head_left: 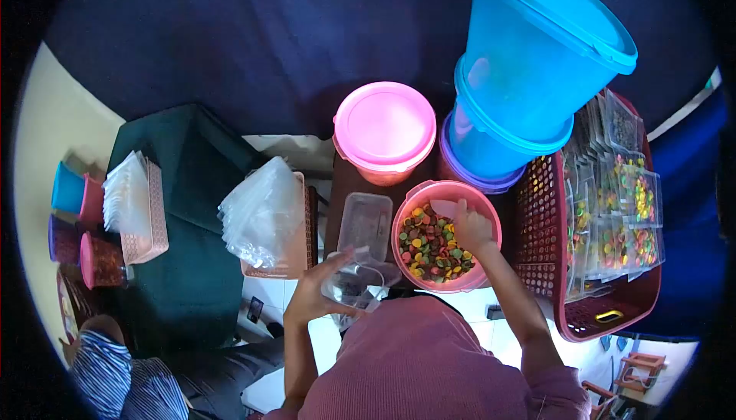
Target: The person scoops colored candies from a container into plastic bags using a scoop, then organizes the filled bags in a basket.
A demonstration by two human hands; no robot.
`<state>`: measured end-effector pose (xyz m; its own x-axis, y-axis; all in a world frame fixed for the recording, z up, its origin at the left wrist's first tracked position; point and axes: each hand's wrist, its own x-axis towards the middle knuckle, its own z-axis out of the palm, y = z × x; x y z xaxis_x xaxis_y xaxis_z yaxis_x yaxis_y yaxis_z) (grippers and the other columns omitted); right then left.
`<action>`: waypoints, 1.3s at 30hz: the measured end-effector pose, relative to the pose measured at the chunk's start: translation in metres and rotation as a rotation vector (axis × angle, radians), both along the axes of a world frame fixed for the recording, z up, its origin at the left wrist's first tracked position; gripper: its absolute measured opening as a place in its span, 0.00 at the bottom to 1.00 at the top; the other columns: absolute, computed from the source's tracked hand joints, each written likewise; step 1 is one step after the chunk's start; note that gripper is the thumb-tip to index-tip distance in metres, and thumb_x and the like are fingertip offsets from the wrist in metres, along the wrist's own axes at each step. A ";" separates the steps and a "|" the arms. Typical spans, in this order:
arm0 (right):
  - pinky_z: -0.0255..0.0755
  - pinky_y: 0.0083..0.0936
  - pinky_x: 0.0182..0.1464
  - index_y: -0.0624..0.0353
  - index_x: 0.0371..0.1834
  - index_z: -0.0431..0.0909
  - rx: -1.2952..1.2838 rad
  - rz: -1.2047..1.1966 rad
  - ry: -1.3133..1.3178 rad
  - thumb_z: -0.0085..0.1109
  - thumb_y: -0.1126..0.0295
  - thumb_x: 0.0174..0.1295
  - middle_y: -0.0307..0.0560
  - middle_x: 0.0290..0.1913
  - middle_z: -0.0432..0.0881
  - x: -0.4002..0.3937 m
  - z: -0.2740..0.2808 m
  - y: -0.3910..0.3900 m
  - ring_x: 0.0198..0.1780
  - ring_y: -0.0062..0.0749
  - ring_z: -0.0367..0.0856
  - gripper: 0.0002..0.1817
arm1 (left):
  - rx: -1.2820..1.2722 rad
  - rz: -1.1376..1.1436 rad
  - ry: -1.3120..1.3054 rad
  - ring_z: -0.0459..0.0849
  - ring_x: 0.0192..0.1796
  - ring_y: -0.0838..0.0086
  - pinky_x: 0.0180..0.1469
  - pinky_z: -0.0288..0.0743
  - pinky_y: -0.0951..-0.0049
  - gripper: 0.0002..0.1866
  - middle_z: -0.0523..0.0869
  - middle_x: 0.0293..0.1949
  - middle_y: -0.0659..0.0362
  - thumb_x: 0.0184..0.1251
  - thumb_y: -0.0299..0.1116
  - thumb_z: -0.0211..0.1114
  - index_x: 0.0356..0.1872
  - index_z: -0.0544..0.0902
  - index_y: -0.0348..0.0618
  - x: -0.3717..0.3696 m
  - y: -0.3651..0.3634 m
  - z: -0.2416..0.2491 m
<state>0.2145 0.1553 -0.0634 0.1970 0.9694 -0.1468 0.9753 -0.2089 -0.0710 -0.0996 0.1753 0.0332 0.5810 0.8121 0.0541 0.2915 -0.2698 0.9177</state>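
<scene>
Dark cloth (pixel 268 52) is hanging far behind as filled packets (pixel 632 194) are crowding the right basket (pixel 539 228), empty bags (pixel 264 209) are standing left, and the right hand (pixel 474 230) is gripping a scoop (pixel 443 207) over sweets (pixel 429 251) in the near pot (pixel 481 273), the left hand (pixel 309 297) holding unfilled clear plastic (pixel 347 288).

The person wears a top (pixel 418 359) of dull purple-pink colour, with fine ribs in the cloth. The right sleeve (pixel 553 395) has the same colour and leaves the forearm (pixel 512 289) bare. At the front edge shows a narrow black strip (pixel 395 293), too small to identify.
</scene>
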 end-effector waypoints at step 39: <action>0.74 0.29 0.32 0.61 0.29 0.74 -0.081 0.202 0.173 0.50 0.75 0.44 0.49 0.30 0.77 -0.024 0.048 -0.016 0.32 0.41 0.78 0.08 | -0.745 -0.461 -0.410 0.66 0.56 0.66 0.60 0.53 0.65 0.54 0.68 0.53 0.52 0.14 0.36 0.79 0.54 0.62 0.33 0.039 0.007 -0.073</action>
